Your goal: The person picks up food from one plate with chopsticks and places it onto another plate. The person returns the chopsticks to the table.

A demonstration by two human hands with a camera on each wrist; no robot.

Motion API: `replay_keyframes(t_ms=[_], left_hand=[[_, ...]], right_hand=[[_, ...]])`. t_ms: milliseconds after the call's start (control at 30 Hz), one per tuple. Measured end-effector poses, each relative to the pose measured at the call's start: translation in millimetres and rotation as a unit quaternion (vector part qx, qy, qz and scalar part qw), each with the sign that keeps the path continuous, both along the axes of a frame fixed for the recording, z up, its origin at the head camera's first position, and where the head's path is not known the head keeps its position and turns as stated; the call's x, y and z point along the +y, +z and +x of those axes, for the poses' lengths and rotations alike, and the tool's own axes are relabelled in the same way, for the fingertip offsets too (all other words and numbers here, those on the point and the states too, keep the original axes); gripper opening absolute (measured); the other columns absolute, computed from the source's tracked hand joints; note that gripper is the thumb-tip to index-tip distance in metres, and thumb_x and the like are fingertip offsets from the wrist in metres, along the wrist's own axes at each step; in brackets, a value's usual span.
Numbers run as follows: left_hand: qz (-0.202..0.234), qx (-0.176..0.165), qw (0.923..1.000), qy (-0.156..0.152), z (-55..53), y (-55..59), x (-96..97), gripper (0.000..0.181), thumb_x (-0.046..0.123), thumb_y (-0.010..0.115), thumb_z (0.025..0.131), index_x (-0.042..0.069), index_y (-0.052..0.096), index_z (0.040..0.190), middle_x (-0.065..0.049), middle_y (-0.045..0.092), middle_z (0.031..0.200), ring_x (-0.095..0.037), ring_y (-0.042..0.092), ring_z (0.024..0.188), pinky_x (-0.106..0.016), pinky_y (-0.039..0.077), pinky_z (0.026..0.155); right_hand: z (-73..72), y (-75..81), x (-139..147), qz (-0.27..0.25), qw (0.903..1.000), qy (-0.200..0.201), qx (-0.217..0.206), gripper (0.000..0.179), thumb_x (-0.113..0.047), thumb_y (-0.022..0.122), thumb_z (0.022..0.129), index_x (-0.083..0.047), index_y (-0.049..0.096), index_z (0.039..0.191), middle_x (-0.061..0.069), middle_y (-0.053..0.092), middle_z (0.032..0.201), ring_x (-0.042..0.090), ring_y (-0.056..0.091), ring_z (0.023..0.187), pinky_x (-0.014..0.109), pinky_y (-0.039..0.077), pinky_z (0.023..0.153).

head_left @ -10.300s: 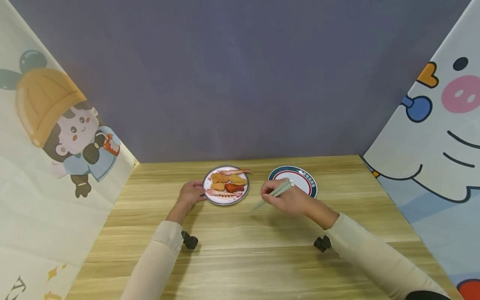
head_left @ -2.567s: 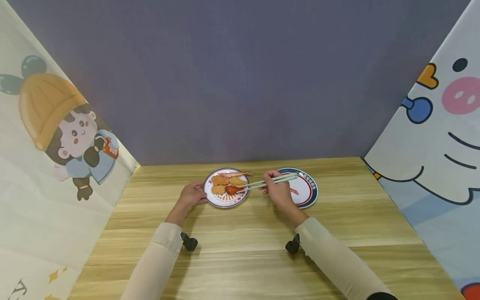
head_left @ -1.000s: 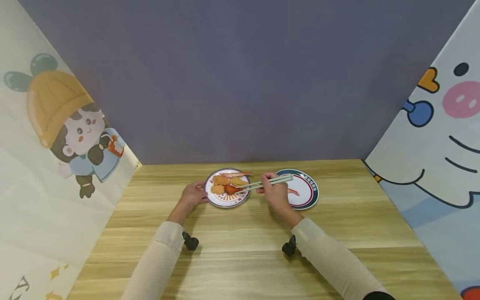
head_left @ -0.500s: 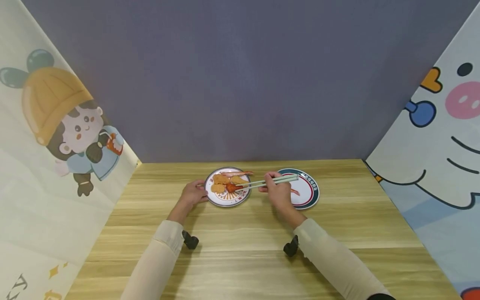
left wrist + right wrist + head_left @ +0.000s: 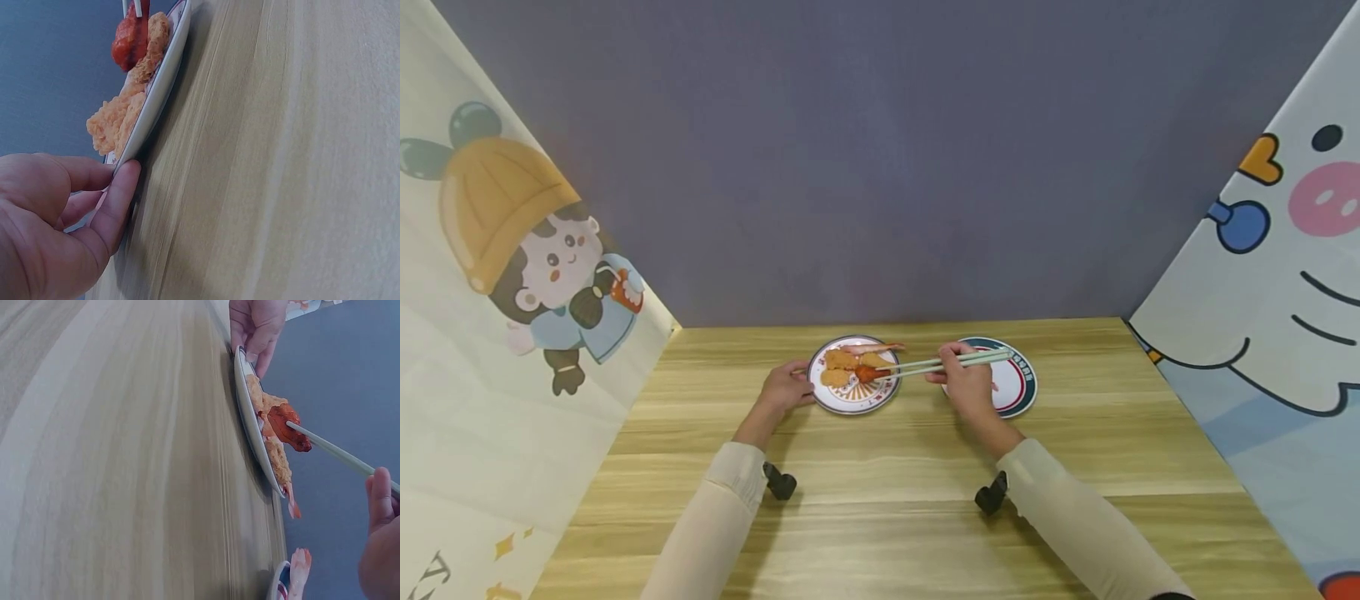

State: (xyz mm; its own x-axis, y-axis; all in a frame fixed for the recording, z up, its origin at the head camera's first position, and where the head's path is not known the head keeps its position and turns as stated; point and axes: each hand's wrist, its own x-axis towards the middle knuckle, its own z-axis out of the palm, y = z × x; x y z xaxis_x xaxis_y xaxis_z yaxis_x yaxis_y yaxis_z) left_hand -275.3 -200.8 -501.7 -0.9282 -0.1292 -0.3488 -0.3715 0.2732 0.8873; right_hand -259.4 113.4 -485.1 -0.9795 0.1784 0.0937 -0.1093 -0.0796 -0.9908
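My left hand (image 5: pixel 784 388) pinches the left rim of a white patterned plate (image 5: pixel 850 408), thumb and fingers on either side of the edge in the left wrist view. Green chopsticks (image 5: pixel 925 365) are in my right hand (image 5: pixel 970 385), their tips on a glossy red-brown chicken piece (image 5: pixel 286 427). This piece stands above the plate, gripped between the tips in the left wrist view (image 5: pixel 129 40). Several breaded pieces (image 5: pixel 837 359) and a pink shrimp (image 5: pixel 868 347) lie on that plate. A second shrimp (image 5: pixel 300 569) lies on the green-rimmed plate (image 5: pixel 1026 392), mostly hidden behind my right hand in the head view.
The two plates lie side by side near the back of the wooden table (image 5: pixel 880 500), with a strip of bare wood between them. A grey wall (image 5: pixel 880 167) rises right behind. Printed cartoon panels flank the table, a child (image 5: pixel 561 258) left and a pig (image 5: pixel 1326 200) right.
Since the oldest frame, the front shrimp has gone from the left plate to the right one. Lately the chopsticks closed on the red-brown piece, and it shifted slightly right and up. The left hand stays put.
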Motion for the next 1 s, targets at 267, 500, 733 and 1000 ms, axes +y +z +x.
replay_keyframes(t_ms=[267,500,733,1000], left_hand=[[0.000,0.003,1.0000,-0.005,2.3,-0.2,1.0,0.057,-0.008,0.063,0.092,0.003,0.052,0.146,-0.018,0.057,0.115,-0.014,0.064,0.076,-0.025,0.067,0.073],[0.006,0.000,0.9999,-0.009,4.5,1.8,1.5,0.058,-0.009,0.063,0.091,0.002,0.051,0.147,-0.018,0.056,0.117,-0.015,0.064,0.076,-0.024,0.067,0.072],[0.013,-0.003,0.9998,-0.013,7.6,0.5,2.3,0.058,-0.010,0.062,0.091,0.003,0.051,0.147,-0.020,0.056,0.120,-0.016,0.065,0.078,-0.026,0.068,0.076],[0.006,0.002,0.9998,-0.019,11.6,0.6,2.4,0.058,-0.010,0.062,0.092,0.002,0.050,0.147,-0.021,0.056,0.121,-0.016,0.065,0.078,-0.026,0.068,0.074]], right_hand=[[6.2,5.8,15.6,-0.019,0.9996,-0.019,0.006,0.025,-0.010,0.055,0.103,0.015,0.059,0.109,0.000,0.066,0.075,0.009,0.069,0.055,0.025,0.066,0.056],[10.4,6.3,35.8,-0.039,0.9984,-0.037,-0.015,0.023,-0.011,0.055,0.103,0.011,0.059,0.107,0.011,0.071,0.080,0.012,0.072,0.057,0.029,0.067,0.061],[17.5,10.2,56.4,-0.062,0.9958,-0.066,-0.015,0.020,-0.012,0.056,0.103,0.007,0.059,0.106,0.002,0.068,0.074,0.011,0.071,0.057,0.028,0.067,0.060],[24.9,9.9,79.4,-0.058,0.9931,-0.099,-0.025,0.012,-0.016,0.059,0.102,-0.010,0.064,0.094,-0.002,0.067,0.077,0.010,0.071,0.056,0.023,0.064,0.052]])
